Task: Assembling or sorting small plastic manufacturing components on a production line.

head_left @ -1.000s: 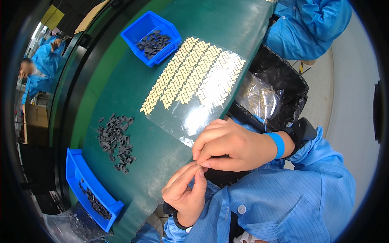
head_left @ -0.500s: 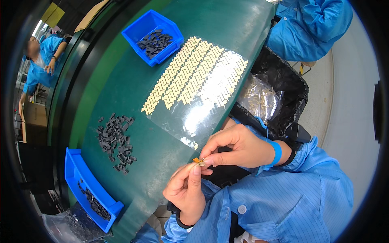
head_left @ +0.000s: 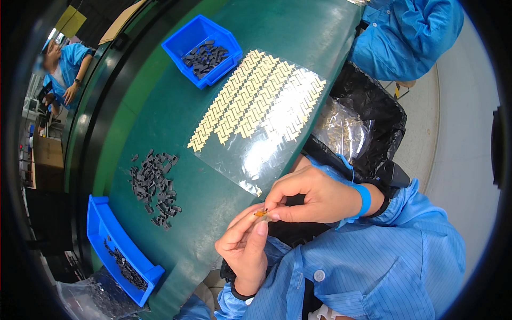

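Close to the table's near edge, my two hands meet fingertip to fingertip. Between them is a small orange piece (head_left: 260, 213) with a dark bit on top, too small to name more exactly. My left hand (head_left: 244, 248) holds it from below between thumb and fingers. From the right, my right hand (head_left: 314, 196) pinches at it with thumb and forefinger; its other fingers are curled. Just beyond the hands lies a clear plastic sheet (head_left: 226, 166) carrying slanted rows of pale yellow stickers (head_left: 234, 109). Left of the sheet is a loose pile of small black parts (head_left: 154, 184).
On the green table (head_left: 144, 112) stand a blue bin (head_left: 178, 40) of black parts at the back and a second blue bin (head_left: 101, 213) at the left. A black bag (head_left: 381, 104) hangs at the right edge. Co-workers in blue (head_left: 410, 40) are nearby.
My left fingers have shifted slightly, with the forefinger straighter along the orange piece. My right hand stays nearly in place. The co-worker at far left has changed posture.
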`<state>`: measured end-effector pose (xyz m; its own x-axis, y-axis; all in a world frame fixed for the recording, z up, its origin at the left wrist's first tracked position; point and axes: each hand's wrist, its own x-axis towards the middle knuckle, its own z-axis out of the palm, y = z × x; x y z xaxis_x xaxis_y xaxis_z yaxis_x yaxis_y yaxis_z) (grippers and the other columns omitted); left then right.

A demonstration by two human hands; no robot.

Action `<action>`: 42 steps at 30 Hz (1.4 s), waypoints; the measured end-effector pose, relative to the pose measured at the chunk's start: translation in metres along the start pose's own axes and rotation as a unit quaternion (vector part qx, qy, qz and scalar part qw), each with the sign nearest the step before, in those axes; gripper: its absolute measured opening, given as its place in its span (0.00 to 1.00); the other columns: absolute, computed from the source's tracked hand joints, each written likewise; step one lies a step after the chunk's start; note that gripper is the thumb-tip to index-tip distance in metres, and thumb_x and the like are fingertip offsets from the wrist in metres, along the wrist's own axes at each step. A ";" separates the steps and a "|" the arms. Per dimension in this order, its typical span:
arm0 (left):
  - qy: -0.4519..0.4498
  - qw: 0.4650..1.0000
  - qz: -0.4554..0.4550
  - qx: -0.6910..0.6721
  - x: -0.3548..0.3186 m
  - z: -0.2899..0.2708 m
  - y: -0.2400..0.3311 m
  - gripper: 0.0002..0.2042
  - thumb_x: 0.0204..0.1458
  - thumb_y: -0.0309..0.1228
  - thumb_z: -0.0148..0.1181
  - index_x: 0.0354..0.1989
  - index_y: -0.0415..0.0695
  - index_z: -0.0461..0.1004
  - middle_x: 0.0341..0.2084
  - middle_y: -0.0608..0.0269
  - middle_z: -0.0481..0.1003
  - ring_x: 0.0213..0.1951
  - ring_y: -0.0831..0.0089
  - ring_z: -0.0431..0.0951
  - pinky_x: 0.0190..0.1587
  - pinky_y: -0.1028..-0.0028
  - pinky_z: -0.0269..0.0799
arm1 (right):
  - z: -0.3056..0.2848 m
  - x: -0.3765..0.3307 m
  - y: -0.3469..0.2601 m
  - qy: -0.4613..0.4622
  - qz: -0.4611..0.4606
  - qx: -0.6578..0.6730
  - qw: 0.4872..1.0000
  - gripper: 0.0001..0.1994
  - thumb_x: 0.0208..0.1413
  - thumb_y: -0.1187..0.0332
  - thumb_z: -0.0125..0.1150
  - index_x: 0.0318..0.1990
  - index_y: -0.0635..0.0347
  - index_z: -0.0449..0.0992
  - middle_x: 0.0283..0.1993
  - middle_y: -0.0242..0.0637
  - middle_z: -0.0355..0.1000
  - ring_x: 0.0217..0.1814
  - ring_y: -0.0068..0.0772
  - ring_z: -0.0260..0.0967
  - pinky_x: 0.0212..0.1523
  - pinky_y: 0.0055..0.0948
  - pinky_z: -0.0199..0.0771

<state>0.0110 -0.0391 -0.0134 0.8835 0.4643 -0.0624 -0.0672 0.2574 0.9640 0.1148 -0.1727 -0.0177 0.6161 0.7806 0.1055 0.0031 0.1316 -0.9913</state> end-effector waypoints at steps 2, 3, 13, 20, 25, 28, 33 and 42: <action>-0.008 1.000 0.007 0.002 0.001 -0.006 -0.005 0.06 0.46 0.18 0.59 0.34 0.32 0.77 0.37 0.48 0.74 0.36 0.71 0.75 0.41 0.76 0.70 | 0.000 0.000 0.000 -0.018 -0.004 -0.009 1.000 0.05 0.51 0.73 0.59 0.33 0.67 0.75 0.27 0.34 0.73 0.30 0.18 0.70 0.32 0.17 0.67; -0.008 1.000 0.008 0.004 0.001 -0.007 -0.006 0.06 0.46 0.18 0.59 0.34 0.32 0.77 0.37 0.48 0.74 0.36 0.71 0.75 0.41 0.76 0.70 | 0.000 0.000 0.001 -0.019 0.010 0.001 1.000 0.06 0.51 0.73 0.60 0.33 0.67 0.75 0.27 0.33 0.73 0.30 0.17 0.69 0.31 0.17 0.67; 0.036 0.973 0.149 0.170 -0.005 0.001 -0.007 0.05 0.46 0.20 0.58 0.32 0.32 0.76 0.41 0.50 0.70 0.40 0.68 0.72 0.44 0.74 0.68 | 0.009 0.000 0.009 -0.007 0.078 0.182 0.980 0.08 0.53 0.73 0.58 0.38 0.70 0.74 0.30 0.37 0.73 0.31 0.21 0.71 0.30 0.17 0.72; 0.037 0.942 0.232 0.238 -0.003 -0.003 -0.015 0.06 0.47 0.20 0.57 0.32 0.32 0.76 0.43 0.49 0.68 0.38 0.69 0.71 0.43 0.74 0.67 | 0.015 -0.001 0.010 0.003 0.100 0.248 0.964 0.09 0.52 0.72 0.59 0.37 0.71 0.75 0.30 0.35 0.73 0.29 0.19 0.69 0.29 0.17 0.70; 0.025 0.968 0.178 0.174 -0.004 0.001 -0.012 0.06 0.47 0.21 0.57 0.32 0.31 0.76 0.43 0.49 0.68 0.39 0.68 0.71 0.43 0.73 0.67 | 0.015 -0.003 0.010 0.014 0.089 0.255 0.963 0.08 0.52 0.72 0.59 0.37 0.70 0.75 0.29 0.35 0.73 0.29 0.18 0.68 0.29 0.16 0.69; 0.022 0.989 0.116 0.086 -0.003 0.002 -0.016 0.06 0.47 0.21 0.57 0.32 0.33 0.76 0.43 0.50 0.69 0.41 0.67 0.71 0.45 0.72 0.66 | 0.017 -0.004 0.014 0.023 0.082 0.255 0.963 0.07 0.52 0.73 0.58 0.35 0.69 0.74 0.29 0.34 0.73 0.30 0.17 0.68 0.30 0.16 0.69; 0.009 0.990 -0.010 -0.141 0.001 0.002 -0.012 0.06 0.49 0.22 0.55 0.33 0.35 0.76 0.43 0.50 0.70 0.42 0.66 0.71 0.48 0.69 0.66 | 0.006 -0.004 0.010 0.054 0.063 0.221 0.972 0.04 0.51 0.76 0.57 0.33 0.67 0.74 0.29 0.32 0.72 0.31 0.15 0.68 0.31 0.16 0.68; 0.041 0.938 0.233 0.253 -0.002 -0.020 0.015 0.05 0.43 0.21 0.59 0.29 0.36 0.75 0.36 0.53 0.71 0.37 0.65 0.71 0.42 0.68 0.66 | -0.159 -0.060 0.005 0.236 0.089 -0.694 0.675 0.05 0.43 0.70 0.55 0.23 0.62 0.71 0.20 0.45 0.65 0.24 0.46 0.66 0.28 0.40 0.64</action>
<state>-0.0011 -0.0196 -0.0034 0.7727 0.4955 0.3968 -0.1907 -0.4150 0.8896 0.2031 -0.3166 -0.0419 0.8847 0.3845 0.2634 0.4293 -0.8924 -0.1390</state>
